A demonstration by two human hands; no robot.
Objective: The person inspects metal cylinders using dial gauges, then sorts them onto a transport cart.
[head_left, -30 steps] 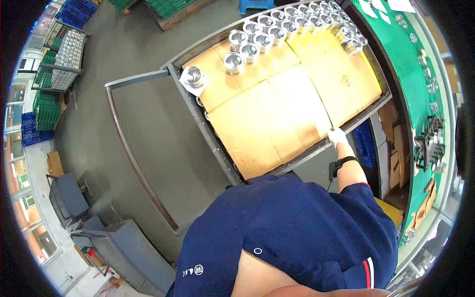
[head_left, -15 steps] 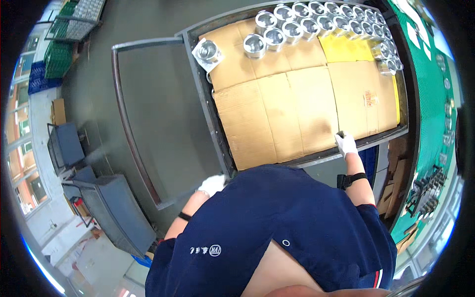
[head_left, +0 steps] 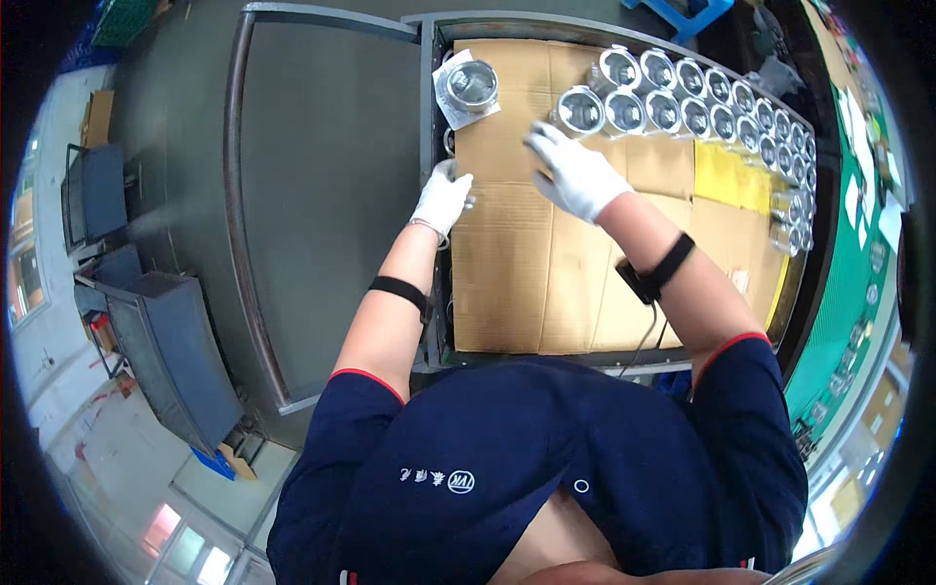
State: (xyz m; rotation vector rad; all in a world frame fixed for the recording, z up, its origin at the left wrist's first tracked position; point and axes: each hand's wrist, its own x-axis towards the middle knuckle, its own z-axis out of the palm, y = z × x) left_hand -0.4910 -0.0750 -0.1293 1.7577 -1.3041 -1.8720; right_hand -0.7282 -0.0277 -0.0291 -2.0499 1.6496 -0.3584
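Observation:
Both my hands wear white gloves with grey on the fingers. At the cart's left frame, my left hand hovers with loosely spread fingers and nothing visible in it. My right hand is over the cardboard, fingers apart and holding nothing. Its fingertips, a little blurred, are close to the nearest shiny metal cylinder of a group standing in rows. Farther left, a single metal cylinder stands on a sheet of white paper in the cart's far left corner.
The cardboard lines a cart with a raised dark metal frame. A bent push handle extends left from it. Yellow sheeting lies near the rows. A green-topped bench is at right, a blue stool beyond, grey cabinets at left.
My hands have reached forward over the cart: the right from its near edge toward the cylinders, the left up along its left side. The view has shifted, with the cart now sitting squarer.

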